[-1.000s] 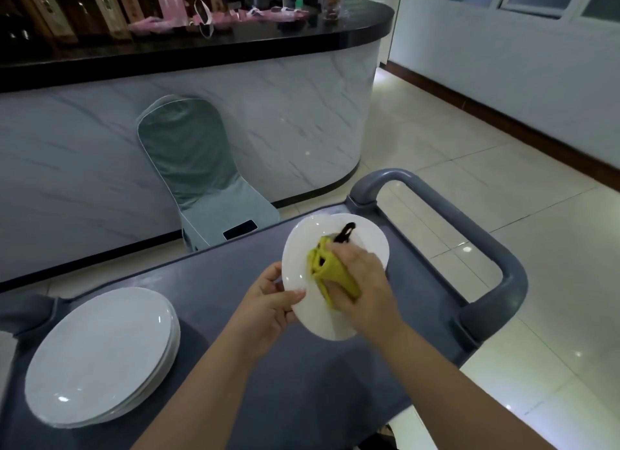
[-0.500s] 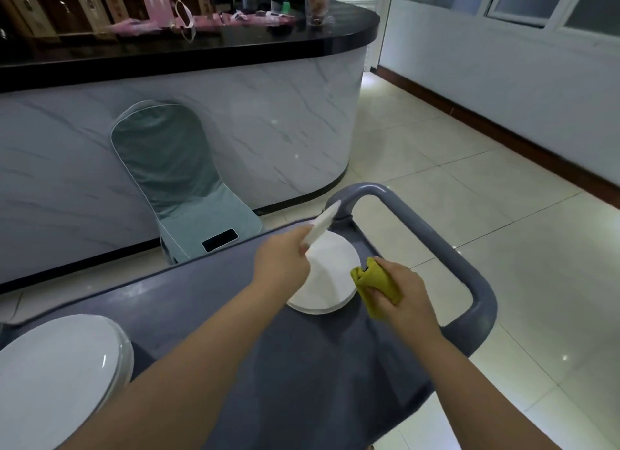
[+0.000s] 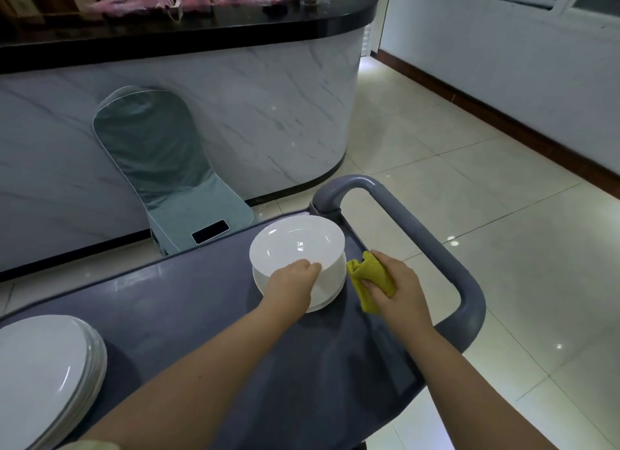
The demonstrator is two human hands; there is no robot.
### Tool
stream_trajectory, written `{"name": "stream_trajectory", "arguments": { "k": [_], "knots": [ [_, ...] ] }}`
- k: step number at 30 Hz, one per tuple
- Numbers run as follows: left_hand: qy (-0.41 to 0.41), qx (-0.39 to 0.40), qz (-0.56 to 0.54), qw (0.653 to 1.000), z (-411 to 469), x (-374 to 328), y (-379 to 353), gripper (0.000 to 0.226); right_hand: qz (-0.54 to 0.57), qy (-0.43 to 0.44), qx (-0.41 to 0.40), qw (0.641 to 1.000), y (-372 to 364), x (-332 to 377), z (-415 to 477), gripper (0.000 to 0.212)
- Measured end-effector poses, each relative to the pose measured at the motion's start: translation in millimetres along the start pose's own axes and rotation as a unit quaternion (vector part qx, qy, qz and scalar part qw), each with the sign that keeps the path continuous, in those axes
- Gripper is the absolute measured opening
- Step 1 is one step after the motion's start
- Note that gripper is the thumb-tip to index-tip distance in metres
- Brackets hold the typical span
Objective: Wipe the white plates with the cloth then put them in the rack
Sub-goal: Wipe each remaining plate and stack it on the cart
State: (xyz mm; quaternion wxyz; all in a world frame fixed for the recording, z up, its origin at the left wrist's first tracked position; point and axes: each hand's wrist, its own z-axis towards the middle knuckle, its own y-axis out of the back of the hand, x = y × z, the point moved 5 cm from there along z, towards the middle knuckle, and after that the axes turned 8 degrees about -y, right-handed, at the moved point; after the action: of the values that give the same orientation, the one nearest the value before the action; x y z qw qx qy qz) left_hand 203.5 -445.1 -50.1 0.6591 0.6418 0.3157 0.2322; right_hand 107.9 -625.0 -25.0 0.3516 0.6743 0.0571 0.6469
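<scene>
Where the grey cart top (image 3: pixel 188 322) fills the lower view, its looped handle (image 3: pixel 446 248) stands at the right end, with a marble-faced counter (image 3: pixel 255 107) beyond and a grey-green covered chair (image 3: pixel 151 154) against it. No brand, label or legible writing is visible on any item; objects on the dark countertop are too blurred to read. A stack of white plates (image 3: pixel 43 375) lies at the cart's left end, well apart from the hands. Near the handle, a white plate (image 3: pixel 295 241) is held tilted, near edge raised, above a second plate (image 3: pixel 325 292) lying flat on the cart. The left hand (image 3: pixel 292 285) is closed on the tilted plate's near rim. Just beside these plates, the right hand (image 3: pixel 396 285) is clenched around a bunched yellow cloth (image 3: pixel 365 275). A dark phone (image 3: pixel 210 231) lies on the chair seat.
</scene>
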Motion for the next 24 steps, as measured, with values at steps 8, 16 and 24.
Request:
{"name": "stream_trajectory", "arguments": {
  "k": [8, 16, 24],
  "knots": [
    [-0.062, -0.132, 0.008, 0.989, -19.6, -20.3, -19.1, 0.028, -0.002, -0.023, 0.016, 1.000, -9.0, -14.8, -7.9, 0.048],
    [-0.012, -0.121, -0.088, 0.989, -24.2, -11.4, -32.2, 0.029, -0.001, -0.021, 0.019, 1.000, -23.4, -12.1, -22.4, 0.047],
    [0.082, -0.147, -0.103, 0.980, -64.1, 25.6, -7.4, 0.037, -0.004, 0.032, 0.039, 0.999, -64.1, 43.7, -19.4, 0.051]
  ]
}}
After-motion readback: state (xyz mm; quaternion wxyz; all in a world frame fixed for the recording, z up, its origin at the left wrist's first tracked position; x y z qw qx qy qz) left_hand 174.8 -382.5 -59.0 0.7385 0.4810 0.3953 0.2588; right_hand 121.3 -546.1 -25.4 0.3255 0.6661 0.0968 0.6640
